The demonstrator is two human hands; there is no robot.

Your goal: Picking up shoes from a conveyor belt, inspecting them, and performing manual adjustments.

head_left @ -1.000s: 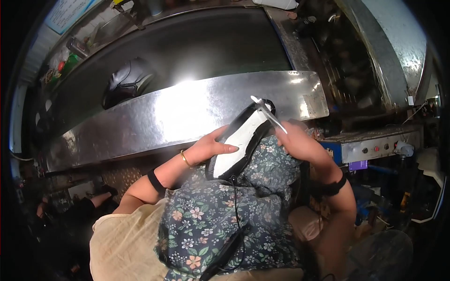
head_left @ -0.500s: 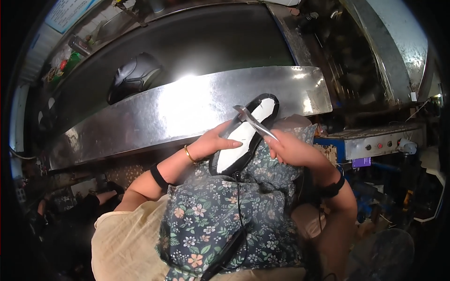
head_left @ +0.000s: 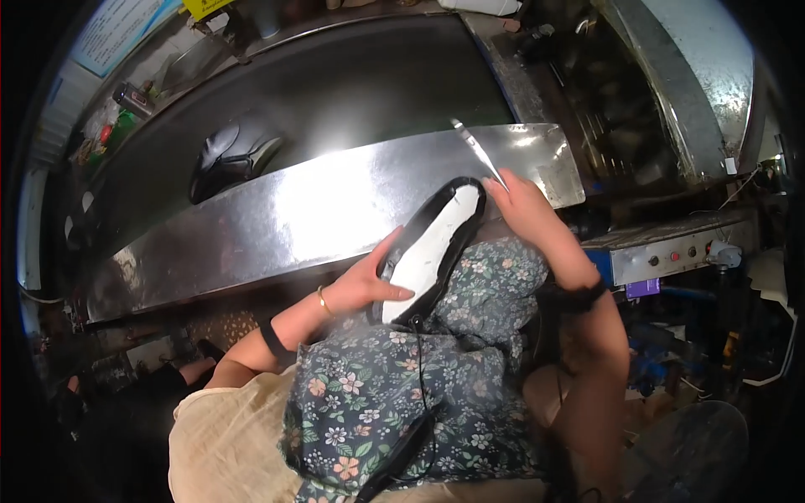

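Note:
My left hand (head_left: 369,285) is closed around the near part of a black shoe upper (head_left: 417,214), its thumb lying across the pale surface. The shoe is held bottom up over my lap, and a white insole (head_left: 436,243) with the black edge folded in around it faces me. In my right hand (head_left: 524,205), beyond the shoe's toe end, is a slim silver metal hand tool (head_left: 476,149). It points up and to the left, apart from the shoe. Its head is seen edge-on, so its exact kind is unclear.
A shiny metal ledge (head_left: 226,222) runs along a dark conveyor belt (head_left: 360,84). Another black shoe (head_left: 231,155) rests at the belt's near edge. To the right stands a control box (head_left: 658,258) with buttons. A floral apron (head_left: 386,394) covers my lap, crossed by a black cord (head_left: 422,360).
My right hand has lifted the silver tool off the insole and moved it up and away, past the toe end. The left hand keeps its hold on the shoe.

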